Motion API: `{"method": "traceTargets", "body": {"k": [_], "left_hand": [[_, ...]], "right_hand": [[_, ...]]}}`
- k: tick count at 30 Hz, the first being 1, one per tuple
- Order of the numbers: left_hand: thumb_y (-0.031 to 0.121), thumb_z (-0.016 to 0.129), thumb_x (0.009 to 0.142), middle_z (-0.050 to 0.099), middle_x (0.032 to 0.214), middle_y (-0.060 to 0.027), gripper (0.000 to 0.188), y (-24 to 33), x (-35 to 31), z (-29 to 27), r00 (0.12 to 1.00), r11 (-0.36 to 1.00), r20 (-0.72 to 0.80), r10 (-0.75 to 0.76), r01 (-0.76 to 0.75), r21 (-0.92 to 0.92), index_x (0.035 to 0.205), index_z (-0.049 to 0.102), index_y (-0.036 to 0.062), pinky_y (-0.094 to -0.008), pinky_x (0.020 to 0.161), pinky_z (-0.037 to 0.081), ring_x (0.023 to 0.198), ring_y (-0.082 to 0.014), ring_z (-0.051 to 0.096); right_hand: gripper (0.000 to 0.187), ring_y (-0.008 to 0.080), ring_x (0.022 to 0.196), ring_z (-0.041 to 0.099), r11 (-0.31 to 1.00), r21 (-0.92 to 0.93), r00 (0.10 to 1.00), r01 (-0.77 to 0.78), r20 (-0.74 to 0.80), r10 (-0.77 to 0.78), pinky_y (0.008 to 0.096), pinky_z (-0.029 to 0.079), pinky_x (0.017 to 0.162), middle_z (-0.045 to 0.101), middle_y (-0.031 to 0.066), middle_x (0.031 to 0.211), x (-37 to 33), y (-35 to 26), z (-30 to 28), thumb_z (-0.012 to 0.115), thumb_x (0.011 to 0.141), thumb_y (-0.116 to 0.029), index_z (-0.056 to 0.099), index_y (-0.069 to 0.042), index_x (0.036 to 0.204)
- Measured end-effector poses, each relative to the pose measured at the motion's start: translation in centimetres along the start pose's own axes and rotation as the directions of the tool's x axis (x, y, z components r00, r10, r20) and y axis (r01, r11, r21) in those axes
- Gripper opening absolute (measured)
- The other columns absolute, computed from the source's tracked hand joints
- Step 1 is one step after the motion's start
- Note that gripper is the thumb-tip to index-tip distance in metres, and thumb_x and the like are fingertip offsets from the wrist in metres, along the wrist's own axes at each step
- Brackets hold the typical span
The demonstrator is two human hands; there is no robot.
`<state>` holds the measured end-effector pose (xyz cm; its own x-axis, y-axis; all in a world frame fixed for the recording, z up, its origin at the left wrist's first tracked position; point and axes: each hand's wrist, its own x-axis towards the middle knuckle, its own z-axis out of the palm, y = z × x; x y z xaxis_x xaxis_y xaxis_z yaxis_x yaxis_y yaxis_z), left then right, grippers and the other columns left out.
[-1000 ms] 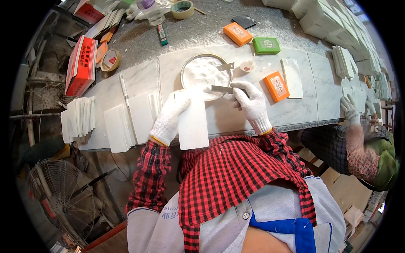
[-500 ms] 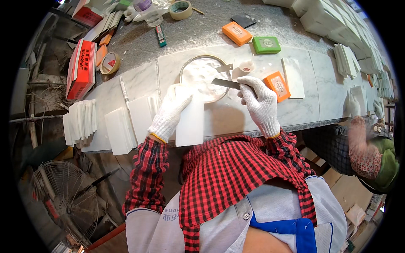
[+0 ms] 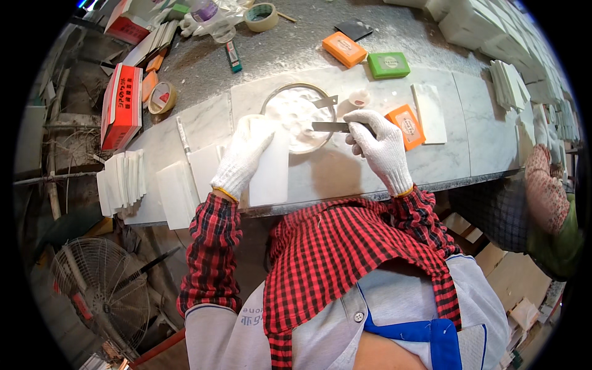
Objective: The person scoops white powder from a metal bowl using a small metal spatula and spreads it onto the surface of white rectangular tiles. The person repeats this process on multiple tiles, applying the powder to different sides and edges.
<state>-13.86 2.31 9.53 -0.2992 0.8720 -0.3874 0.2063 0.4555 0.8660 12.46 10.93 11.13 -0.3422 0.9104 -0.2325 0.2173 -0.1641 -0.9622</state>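
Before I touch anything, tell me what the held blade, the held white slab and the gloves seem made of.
Blade: probably steel, dull dark grey, from its thin, straight-edged form. White slab: perhaps stone or ceramic, smooth; its plain white face leaves that open. Gloves: likely knitted cotton or a blend, matte, from the visible knit texture.

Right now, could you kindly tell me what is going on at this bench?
The person's gloved left hand holds a flat white slab, and the right hand grips a dark blade. The blade's tip is over a round tray of white material; whether it touches is unclear. More white slabs are grouped to the left, and a co-worker is further right.
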Motion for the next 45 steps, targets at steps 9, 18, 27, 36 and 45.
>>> {"method": "traceTargets", "body": {"k": [9,18,27,36,45], "left_hand": [[0.021,0.06,0.098,0.066,0.112,-0.0158,0.041,-0.2,0.3,1.1,0.998,0.999,0.06,0.023,-0.02,-0.04,0.132,0.052,0.001,-0.0355,0.091,0.053,0.104,-0.0237,0.066],[0.024,0.059,0.097,0.066,0.117,-0.0227,0.043,-0.8,0.7,0.5,0.984,0.969,0.145,0.107,-0.135,0.205,0.132,0.052,-0.0013,-0.0391,0.094,0.051,0.109,-0.0336,0.065],[0.017,0.062,0.095,0.067,0.113,-0.0183,0.04,2.2,0.3,1.3,0.991,0.952,0.125,0.038,-0.074,0.297,0.131,0.052,0.0016,-0.036,0.092,0.052,0.104,-0.0263,0.066],[0.013,0.063,0.096,0.067,0.111,-0.0299,0.041,5.6,-1.9,3.6,0.941,0.655,0.071,0.33,-0.283,0.7,0.134,0.05,0.0052,-0.0454,0.085,0.055,0.101,-0.046,0.067],[0.011,0.065,0.096,0.067,0.111,-0.01,0.042,3.6,-2.8,1.6,0.967,0.997,0.243,0.073,-0.076,0.002,0.136,0.055,0.0051,-0.0303,0.089,0.053,0.101,-0.0147,0.065]], "right_hand": [[0.018,0.0083,0.071,0.068,0.813,-0.378,0.881,0.444,0.015,-0.474,0.0239,0.053,0.062,0.072,0.0088,0.084,0.2,0.4,0.6,0.064,0.097,-0.004,0.071,0.0,0.113],[0.019,0.0081,0.067,0.065,0.97,-0.178,0.984,0.166,-0.035,-0.175,0.0243,0.052,0.06,0.071,0.0072,0.08,0.6,3.1,0.0,0.061,0.098,-0.006,0.07,0.0,0.114],[0.02,0.0101,0.075,0.07,0.919,-0.149,0.929,0.365,-0.01,-0.371,0.024,0.055,0.065,0.074,0.0096,0.092,-0.3,-0.2,0.7,0.064,0.096,0.0,0.069,0.001,0.115],[0.018,0.0168,0.075,0.073,0.768,-0.453,0.867,0.454,0.024,-0.498,0.0293,0.057,0.068,0.073,0.0119,0.087,-0.3,2.2,-1.9,0.069,0.092,-0.002,0.071,-0.002,0.11],[0.02,0.0249,0.077,0.072,0.848,-0.395,0.915,0.353,-0.042,-0.4,0.0335,0.056,0.07,0.073,0.0123,0.088,-0.3,6.2,-1.4,0.073,0.088,-0.012,0.072,-0.009,0.107]]}}
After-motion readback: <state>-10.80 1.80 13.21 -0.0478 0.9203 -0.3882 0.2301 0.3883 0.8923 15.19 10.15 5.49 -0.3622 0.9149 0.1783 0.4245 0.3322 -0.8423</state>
